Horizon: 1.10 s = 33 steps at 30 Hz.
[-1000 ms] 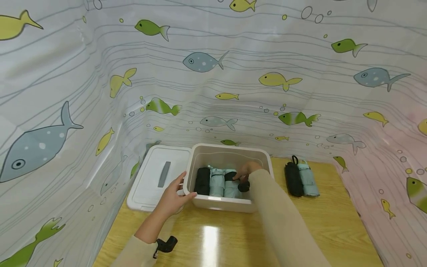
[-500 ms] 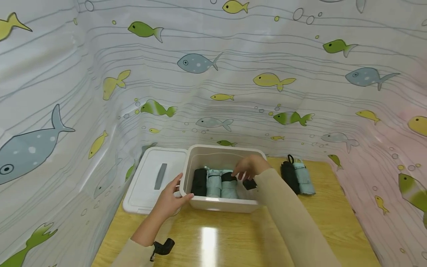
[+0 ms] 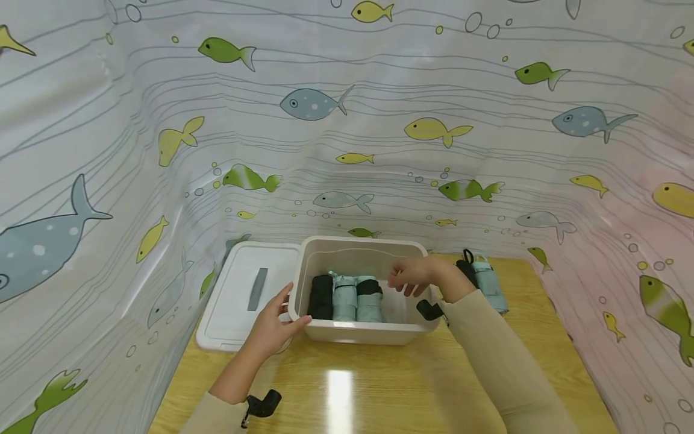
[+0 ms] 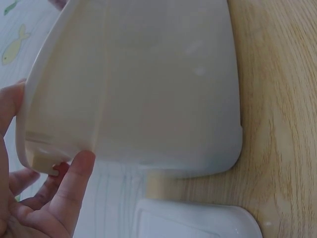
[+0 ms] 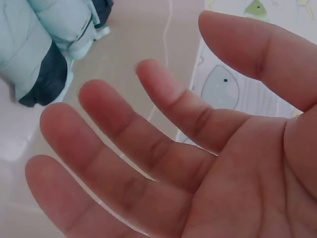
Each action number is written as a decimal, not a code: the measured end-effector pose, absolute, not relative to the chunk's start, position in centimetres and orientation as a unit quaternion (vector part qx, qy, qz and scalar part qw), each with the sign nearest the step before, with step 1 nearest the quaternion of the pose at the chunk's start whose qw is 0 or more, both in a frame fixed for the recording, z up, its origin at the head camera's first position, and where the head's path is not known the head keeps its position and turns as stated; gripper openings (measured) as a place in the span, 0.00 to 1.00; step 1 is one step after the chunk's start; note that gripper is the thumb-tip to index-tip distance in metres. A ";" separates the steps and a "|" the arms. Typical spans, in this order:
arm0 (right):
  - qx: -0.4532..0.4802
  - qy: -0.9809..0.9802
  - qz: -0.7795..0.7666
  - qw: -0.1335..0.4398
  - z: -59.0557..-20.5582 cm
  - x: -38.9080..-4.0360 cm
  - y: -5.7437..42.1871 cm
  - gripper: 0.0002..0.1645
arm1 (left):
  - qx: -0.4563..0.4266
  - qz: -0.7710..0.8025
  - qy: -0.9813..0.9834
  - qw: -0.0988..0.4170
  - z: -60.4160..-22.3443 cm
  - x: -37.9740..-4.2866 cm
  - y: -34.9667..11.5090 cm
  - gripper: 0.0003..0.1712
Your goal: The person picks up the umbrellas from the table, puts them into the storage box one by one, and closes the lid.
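Observation:
A pale storage box stands on the table, uncovered. My left hand grips its front left corner, thumb over the rim and fingers beneath it in the left wrist view. Side by side in the left part of the box lie a black folded umbrella, a light blue one and another light blue one with a black band. Over the right part of the box hovers my right hand, holding nothing. Its fingers are spread and slightly bent in the right wrist view.
A white lid with a grey handle lies left of the box. To the right, a black folded umbrella and a light blue one rest on the wooden table. A fish-patterned curtain surrounds the table's back and sides.
My right hand has drawn away from the black-banded umbrella, up and to the right, and its fingers have loosened. My left hand keeps hold of the box corner.

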State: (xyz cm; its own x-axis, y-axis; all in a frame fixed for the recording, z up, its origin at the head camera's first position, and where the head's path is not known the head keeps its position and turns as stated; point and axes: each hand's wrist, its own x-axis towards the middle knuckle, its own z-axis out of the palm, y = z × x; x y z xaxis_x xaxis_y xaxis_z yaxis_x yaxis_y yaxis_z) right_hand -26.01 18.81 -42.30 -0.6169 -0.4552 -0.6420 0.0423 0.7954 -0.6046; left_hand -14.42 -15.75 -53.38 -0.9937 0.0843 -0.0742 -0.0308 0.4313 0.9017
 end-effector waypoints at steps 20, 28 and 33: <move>-0.122 0.872 -0.384 0.277 -41.3 -23.9 25.4 0.17 | 0.020 0.531 0.845 0.051 -53.5 -14.4 -15.9 0.57; -0.133 0.884 -0.410 0.180 -43.2 -23.3 28.6 0.20 | 0.023 0.531 0.846 0.046 -53.5 -14.4 -15.9 0.55; -0.112 0.895 -0.414 0.122 -45.5 -23.3 31.0 0.20 | 0.020 0.537 0.842 0.049 -53.3 -14.3 -15.8 0.56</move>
State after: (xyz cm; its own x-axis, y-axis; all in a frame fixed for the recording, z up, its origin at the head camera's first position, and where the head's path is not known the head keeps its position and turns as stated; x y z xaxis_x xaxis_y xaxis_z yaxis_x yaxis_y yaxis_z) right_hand -23.31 30.95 -45.54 -0.9449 -0.3021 -0.1264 -0.0995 0.6325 -0.7682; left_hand -14.30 -15.82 -53.33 -0.9944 0.0867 -0.0607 -0.0184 0.4231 0.9059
